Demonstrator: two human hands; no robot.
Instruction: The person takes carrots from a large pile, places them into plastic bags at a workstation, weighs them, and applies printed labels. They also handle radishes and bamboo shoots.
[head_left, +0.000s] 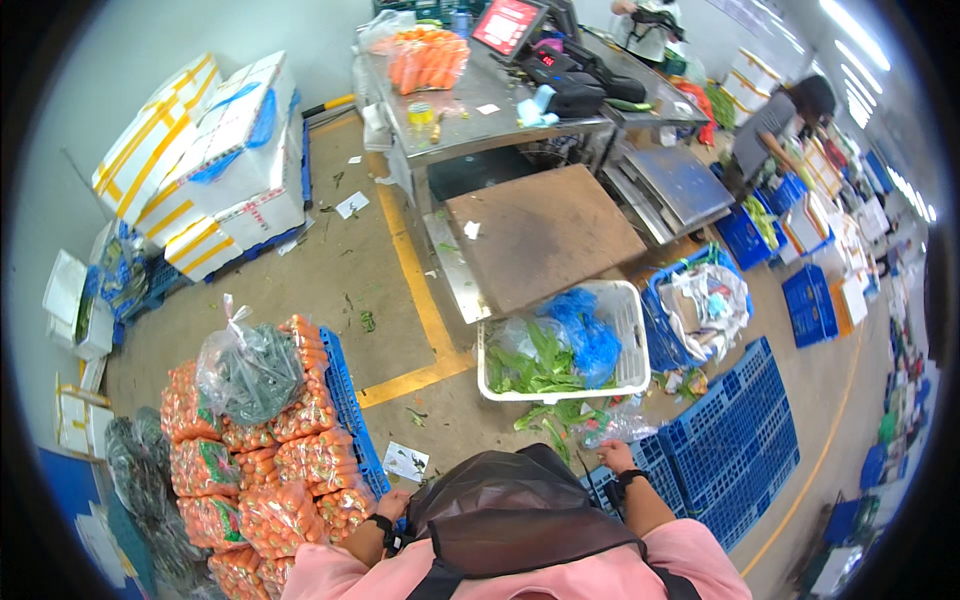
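My left hand hangs beside the black apron or bag front at my waist, close to a blue pallet stacked with bagged carrots. Its fingers are partly hidden. On the other side, my right hand is over the floor near a blue plastic pallet. Just beyond its fingertips lies a clear plastic bag; contact cannot be told. Ahead stands a white plastic crate holding leafy greens and a crumpled blue plastic bag. Loose leaves lie in front of it.
A scale platform stands before a steel table with a screen and a bag of carrots. White foam boxes stack at left. A blue waste crate sits right; farther off a person bends over crates.
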